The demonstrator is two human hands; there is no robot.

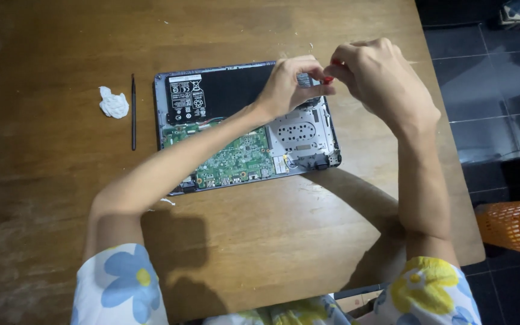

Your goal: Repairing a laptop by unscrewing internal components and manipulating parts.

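**Red-handled tool pinched over an opened laptop**

Floral sleeves frame the near edge. Our left hand [287, 84] and right hand [377, 78] meet above the far right corner of the opened laptop [245, 126], fingertips of both closed on a small red-handled tool [328, 78], probably to steady it. Below our wrists lies the green circuit board [236, 159]; the black battery [221, 90] sits beyond. Far left of our hands rest a black spudger [133, 111] and crumpled tissue [114, 102] on the wooden table [272, 241]. Right, over dark floor tiles [489, 90], stands an orange basket [510, 225].

White rectangular label [186, 94] on the laptop's black battery [236, 90]
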